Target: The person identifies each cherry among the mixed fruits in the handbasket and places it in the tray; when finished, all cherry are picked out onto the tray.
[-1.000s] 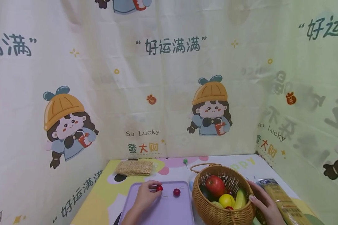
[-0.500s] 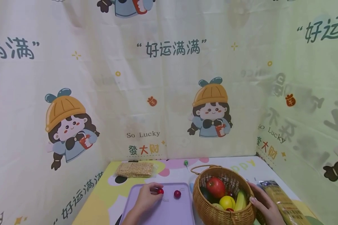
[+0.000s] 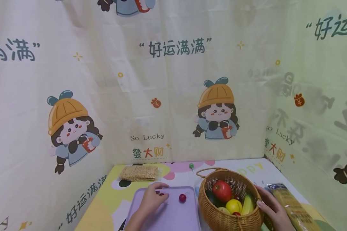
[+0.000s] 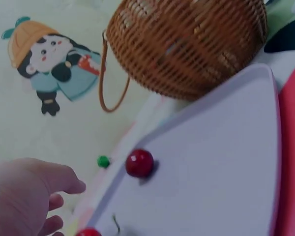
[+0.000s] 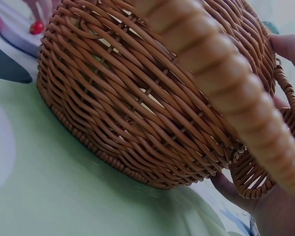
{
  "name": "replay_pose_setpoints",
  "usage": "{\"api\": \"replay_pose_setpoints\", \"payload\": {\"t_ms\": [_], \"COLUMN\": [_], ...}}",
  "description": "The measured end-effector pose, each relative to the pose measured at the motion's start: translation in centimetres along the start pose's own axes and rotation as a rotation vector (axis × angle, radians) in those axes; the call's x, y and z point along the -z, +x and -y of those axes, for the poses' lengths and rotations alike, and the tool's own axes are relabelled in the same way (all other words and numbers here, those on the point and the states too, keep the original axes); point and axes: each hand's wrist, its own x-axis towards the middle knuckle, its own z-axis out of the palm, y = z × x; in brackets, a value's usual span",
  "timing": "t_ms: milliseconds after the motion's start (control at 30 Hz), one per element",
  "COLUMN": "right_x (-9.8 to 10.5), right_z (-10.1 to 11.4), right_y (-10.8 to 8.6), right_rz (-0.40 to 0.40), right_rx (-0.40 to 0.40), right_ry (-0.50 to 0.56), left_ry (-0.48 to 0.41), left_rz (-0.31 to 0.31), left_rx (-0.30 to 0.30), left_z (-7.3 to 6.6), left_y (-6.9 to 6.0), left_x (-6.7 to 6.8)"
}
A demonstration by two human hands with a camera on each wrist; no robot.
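My left hand [image 3: 150, 200] is over the purple tray [image 3: 179, 219], thumb and forefinger spread apart above a red cherry [image 3: 161, 194] that sits partly hidden behind them. In the left wrist view that cherry [image 4: 88, 232] lies on the tray, its stem showing. A darker cherry [image 3: 182, 198] rests on the tray to its right. My right hand [image 3: 272, 210] grips the right side of a wicker basket [image 3: 215, 216], which tilts so its opening shows. Inside are a red apple [image 3: 221, 191], a yellow round fruit [image 3: 234, 205], a banana-like fruit [image 3: 247, 205] and other pieces.
A bag of grain [image 3: 140, 173] lies at the back left of the table. Behind the basket is a small green-topped item [image 3: 191, 166]. A long yellowish packet [image 3: 294, 207] lies right of my right hand. Printed cloth [image 3: 176, 80] encloses the table's back and sides.
My left thumb and forefinger have parted from around the red cherry, which now sits lower behind them on the tray. The right hand keeps its grip on the basket.
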Motion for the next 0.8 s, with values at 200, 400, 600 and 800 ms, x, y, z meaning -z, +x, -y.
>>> {"api": "replay_pose_setpoints", "payload": {"t_ms": [200,400,600,800], "right_x": [0.5,0.4,0.2,-0.1], "right_z": [0.0,0.1,0.0,0.1], "right_y": [0.0,0.0,0.0,-0.1], "right_rz": [0.005,0.01,0.019,0.009], "right_rx": [0.016,0.046,0.046,0.033], "right_ry": [-0.009,0.002,-0.003,0.008], "left_ry": [-0.002,-0.007,-0.027,0.047], "left_rz": [-0.008,0.097,0.342,0.502], "left_rx": [-0.143,-0.305,-0.422,-0.507], "left_z": [-5.2,-11.4,-16.8,-19.2], "left_y": [1.2,1.9,2.5,3.2], "left_x": [-0.7,-1.9,-4.4,-7.9]}}
